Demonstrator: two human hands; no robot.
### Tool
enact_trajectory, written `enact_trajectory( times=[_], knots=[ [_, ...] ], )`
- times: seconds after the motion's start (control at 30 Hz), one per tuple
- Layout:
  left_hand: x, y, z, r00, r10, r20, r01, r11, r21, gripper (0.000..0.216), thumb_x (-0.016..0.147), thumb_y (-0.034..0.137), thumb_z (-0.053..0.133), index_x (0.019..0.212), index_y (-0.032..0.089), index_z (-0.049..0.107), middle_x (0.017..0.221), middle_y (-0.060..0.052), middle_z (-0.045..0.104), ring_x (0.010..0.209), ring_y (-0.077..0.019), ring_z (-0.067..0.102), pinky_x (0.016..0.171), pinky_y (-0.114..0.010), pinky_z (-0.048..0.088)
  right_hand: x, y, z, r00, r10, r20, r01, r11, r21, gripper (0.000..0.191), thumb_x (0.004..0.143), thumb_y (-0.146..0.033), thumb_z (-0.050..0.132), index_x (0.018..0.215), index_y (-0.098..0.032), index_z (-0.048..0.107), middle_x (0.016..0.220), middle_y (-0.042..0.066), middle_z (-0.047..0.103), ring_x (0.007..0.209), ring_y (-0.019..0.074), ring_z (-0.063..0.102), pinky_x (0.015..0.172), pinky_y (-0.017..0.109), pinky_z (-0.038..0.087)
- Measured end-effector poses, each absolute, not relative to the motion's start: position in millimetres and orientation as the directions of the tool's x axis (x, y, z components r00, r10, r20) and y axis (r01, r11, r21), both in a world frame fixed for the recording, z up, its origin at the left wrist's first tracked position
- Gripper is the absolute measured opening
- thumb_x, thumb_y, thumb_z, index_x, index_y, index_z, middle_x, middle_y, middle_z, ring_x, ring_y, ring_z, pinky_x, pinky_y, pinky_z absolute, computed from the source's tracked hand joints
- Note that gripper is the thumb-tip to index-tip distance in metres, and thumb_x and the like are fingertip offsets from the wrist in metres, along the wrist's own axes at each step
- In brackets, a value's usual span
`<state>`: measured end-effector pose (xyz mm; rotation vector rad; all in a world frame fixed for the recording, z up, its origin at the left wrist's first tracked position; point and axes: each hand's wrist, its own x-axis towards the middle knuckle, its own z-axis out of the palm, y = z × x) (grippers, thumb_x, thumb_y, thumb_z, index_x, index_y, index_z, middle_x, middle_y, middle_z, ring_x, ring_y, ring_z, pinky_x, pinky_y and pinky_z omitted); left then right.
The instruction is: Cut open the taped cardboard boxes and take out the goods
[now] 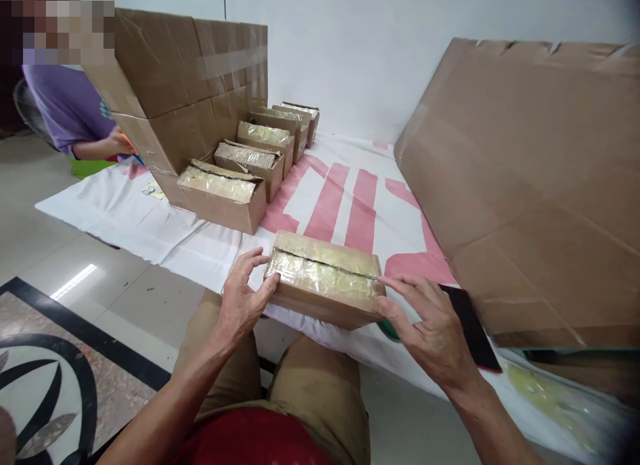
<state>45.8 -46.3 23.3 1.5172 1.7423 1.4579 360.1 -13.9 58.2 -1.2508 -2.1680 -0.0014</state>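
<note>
A small cardboard box (323,305) rests at the front edge of the cloth-covered table, its top seam sealed with shiny, yellowish clear tape. My left hand (245,291) grips its left end, thumb at the front top edge and index finger by the back corner. At the opposite end, my right hand (425,325) holds the box with the thumb near the front corner and fingertips at the top seam. Part of a green object (389,329) shows beneath the right end of the box; what it is cannot be made out.
Several similar small boxes (225,198) stand in a row along a tall cardboard panel (175,85) at left. Another large cardboard panel (545,191) leans at right, beside a black flat pad (473,331). A person in a purple sleeve (70,111) sits behind the left panel.
</note>
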Motion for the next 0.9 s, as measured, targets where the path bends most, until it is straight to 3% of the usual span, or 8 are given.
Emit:
enact_trajectory(
  times=[0.13,0.27,0.4,0.57,0.67,0.8,0.9],
  knots=[
    [53.4,-50.6,25.3,-0.305,0.905,0.298,0.418,-0.155,0.895,0.021,0.092,0.036,0.066,0.109,0.024,0.070,0.140,-0.011,0.066,0.134,-0.0305,0.061,0.114,-0.047,0.047,327.9,-12.3,71.4,-0.536,0.717,0.446,0.764,0.637,-0.106,0.028,0.104,-0.038,0.052,0.112,-0.024,0.075,0.108,0.009,0.073,0.097,0.0264,0.062,0.085,0.040,0.043],
    [61.3,-49.8,15.6,-0.338,0.883,0.325,0.311,-0.221,0.924,0.011,0.094,0.031,0.062,0.098,0.022,0.067,0.137,-0.011,0.066,0.133,-0.0287,0.061,0.115,-0.045,0.045,309.6,-4.5,77.7,-0.603,0.724,0.333,0.780,0.624,0.055,0.032,0.102,-0.044,0.055,0.116,-0.021,0.073,0.111,0.012,0.071,0.095,0.0287,0.057,0.082,0.041,0.039],
    [64.1,-45.2,1.5,-0.359,0.872,0.332,0.196,-0.277,0.941,0.020,0.094,0.028,0.065,0.113,0.022,0.062,0.139,-0.012,0.061,0.134,-0.0274,0.058,0.117,-0.044,0.043,300.2,0.0,82.5,-0.616,0.744,0.257,0.787,0.594,0.167,0.040,0.098,-0.048,0.061,0.120,-0.017,0.070,0.113,0.015,0.069,0.095,0.0301,0.056,0.081,0.040,0.037],
    [63.5,-40.6,-6.3,-0.323,0.865,0.383,0.090,-0.375,0.923,0.027,0.097,0.030,0.065,0.122,0.023,0.062,0.135,-0.010,0.061,0.132,-0.0246,0.058,0.117,-0.042,0.045,295.1,6.8,81.2,-0.600,0.770,0.215,0.800,0.584,0.142,0.043,0.095,-0.052,0.064,0.119,-0.017,0.069,0.109,0.015,0.068,0.093,0.0298,0.058,0.079,0.039,0.037],
    [64.8,-39.2,-9.6,-0.331,0.860,0.388,0.078,-0.385,0.920,0.036,0.097,0.031,0.065,0.132,0.025,0.059,0.134,-0.009,0.062,0.128,-0.0230,0.060,0.116,-0.042,0.047,294.9,16.5,79.8,-0.585,0.781,0.219,0.805,0.591,0.045,0.035,0.092,-0.049,0.069,0.109,-0.019,0.070,0.104,0.012,0.068,0.093,0.0288,0.059,0.079,0.038,0.038],
    [65.0,-38.0,-14.1,-0.342,0.858,0.382,0.043,-0.392,0.919,0.060,0.096,0.032,0.066,0.151,0.027,0.043,0.138,-0.010,0.061,0.130,-0.0232,0.060,0.117,-0.044,0.046,296.0,27.6,80.1,-0.535,0.805,0.258,0.813,0.573,-0.101,0.036,0.080,-0.047,0.083,0.098,-0.022,0.064,0.101,0.008,0.068,0.093,0.0275,0.059,0.077,0.036,0.039],
    [59.7,-38.5,-13.8,-0.315,0.863,0.395,0.066,-0.395,0.916,0.063,0.095,0.031,0.067,0.152,0.027,0.042,0.140,-0.012,0.060,0.134,-0.0252,0.059,0.118,-0.047,0.045,296.5,21.8,80.2,-0.539,0.768,0.345,0.795,0.600,-0.093,0.040,0.076,-0.047,0.085,0.094,-0.023,0.058,0.101,0.007,0.067,0.092,0.0273,0.059,0.076,0.036,0.038]
  ],
)
